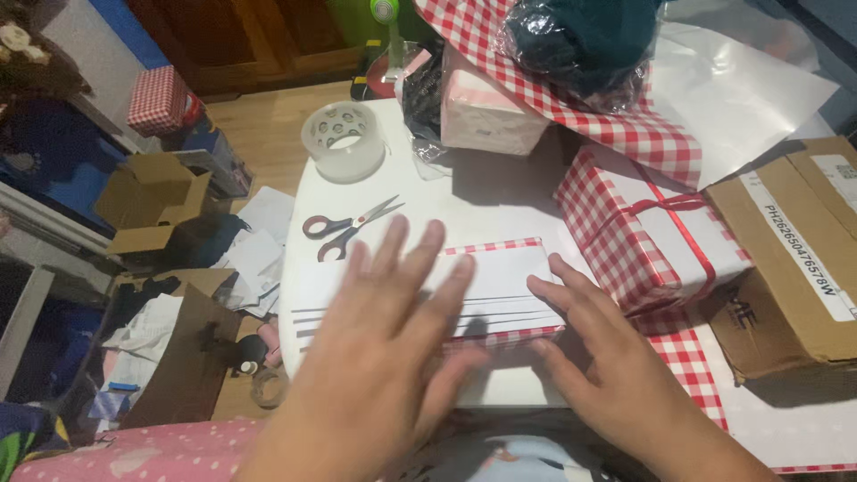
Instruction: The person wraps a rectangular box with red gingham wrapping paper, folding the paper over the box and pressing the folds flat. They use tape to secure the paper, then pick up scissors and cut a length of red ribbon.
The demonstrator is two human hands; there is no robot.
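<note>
A flat package point(504, 268), half covered in red-and-white checked paper with its white underside showing, lies on the white table point(500, 192). My left hand point(388, 344) is spread flat on the package's left part, fingers apart. My right hand point(589, 353) presses its right end, fingers reaching the edge of the paper. Neither hand grips anything. Red-handled scissors point(344, 228) lie just beyond my left hand.
A roll of clear tape point(345, 138) stands at the table's far left. A wrapped, ribboned checked box point(647, 228) sits right of the package, a brown carton point(794, 250) beyond it. Checked paper, a pink box point(486, 112) and a dark bagged bundle point(580, 40) fill the back. Cardboard and scraps litter the floor at left.
</note>
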